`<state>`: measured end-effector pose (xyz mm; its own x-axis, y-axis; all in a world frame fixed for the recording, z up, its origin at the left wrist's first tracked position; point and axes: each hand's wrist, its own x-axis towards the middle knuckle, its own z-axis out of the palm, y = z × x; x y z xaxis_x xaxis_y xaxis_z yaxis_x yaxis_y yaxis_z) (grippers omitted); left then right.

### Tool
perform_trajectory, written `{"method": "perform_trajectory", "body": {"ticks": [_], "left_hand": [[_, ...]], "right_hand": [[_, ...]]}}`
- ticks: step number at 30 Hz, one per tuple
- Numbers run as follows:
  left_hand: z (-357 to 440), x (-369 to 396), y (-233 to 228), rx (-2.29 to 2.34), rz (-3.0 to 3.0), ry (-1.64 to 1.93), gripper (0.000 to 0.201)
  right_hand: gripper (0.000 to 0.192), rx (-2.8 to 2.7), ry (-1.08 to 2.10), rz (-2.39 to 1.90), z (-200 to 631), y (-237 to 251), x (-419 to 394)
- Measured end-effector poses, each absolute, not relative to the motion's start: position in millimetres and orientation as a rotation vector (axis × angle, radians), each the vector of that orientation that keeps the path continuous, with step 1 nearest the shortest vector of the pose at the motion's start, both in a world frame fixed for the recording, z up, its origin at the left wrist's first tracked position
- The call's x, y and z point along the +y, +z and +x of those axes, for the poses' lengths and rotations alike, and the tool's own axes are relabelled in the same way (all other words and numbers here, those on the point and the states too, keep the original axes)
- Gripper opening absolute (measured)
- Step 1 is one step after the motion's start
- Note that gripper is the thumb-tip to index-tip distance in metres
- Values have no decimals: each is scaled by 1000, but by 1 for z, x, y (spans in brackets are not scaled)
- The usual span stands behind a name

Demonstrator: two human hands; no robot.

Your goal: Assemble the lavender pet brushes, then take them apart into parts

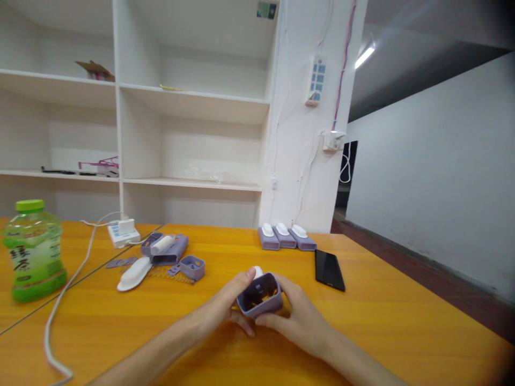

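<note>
Low in the centre of the frame, a purple housing (263, 309) sits between the two hands, its open end tipped toward the camera. The left hand (225, 296) is closed on its left side, thumb along the upper edge next to a white piece (258, 272), with lower fingers spread beneath; the right hand (301, 312) grips the right side, thumb at the bottom near corner. The likeliest trouble is a slip: the hold looks light, mostly fingertips on smooth walls, so a twist or uneven push could turn the housing out of the fingers. Orange patches show inside it; whether they are loose parts or openings I cannot tell, but anything loose could slide out through the tilted mouth. The left thumb, so close to the white piece, could knock it askew if it is not fastened. At centre-left, small yellowish parts (183, 277) lie beside a small purple tray (198, 275) and a white oval shell (134, 274); their colour nearly matches the tabletop, so a careless sweep of the left arm could scatter them and make them hard to spot.
</note>
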<state>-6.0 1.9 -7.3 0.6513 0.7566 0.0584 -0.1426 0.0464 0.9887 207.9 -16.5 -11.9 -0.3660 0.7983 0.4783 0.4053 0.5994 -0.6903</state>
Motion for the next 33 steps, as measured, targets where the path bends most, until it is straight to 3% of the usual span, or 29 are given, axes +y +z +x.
{"method": "perform_trajectory", "body": {"ticks": [5, 9, 11, 13, 16, 19, 25, 33], "left_hand": [[-7, -2, -2, 600, 1453, 829, 53], [-8, -5, -1, 648, 1647, 864, 51], [-9, -6, -4, 717, 1823, 890, 67], [-10, -6, -10, 820, 1994, 912, 89], [-12, -5, -19, 957, 2126, 901, 105], [-15, -3, -23, 971, 2205, 861, 110], [-25, 3, -16, 854, 2275, 760, 95], [-32, 16, -10, 960, 2212, 652, 125]], "right_hand": [[76, -1986, 564, -972, 208, -16, -14], [77, -2045, 541, -933, 210, -15, -11], [89, -2151, 542, -875, 217, -14, -9], [114, -2266, 582, -848, 226, -15, -6], [143, -2315, 754, -932, 239, -19, -3], [136, -2185, 948, -1006, 244, -24, 0], [114, -2028, 1053, -954, 238, -30, 5], [122, -2043, 994, -1035, 225, -22, -1]]}}
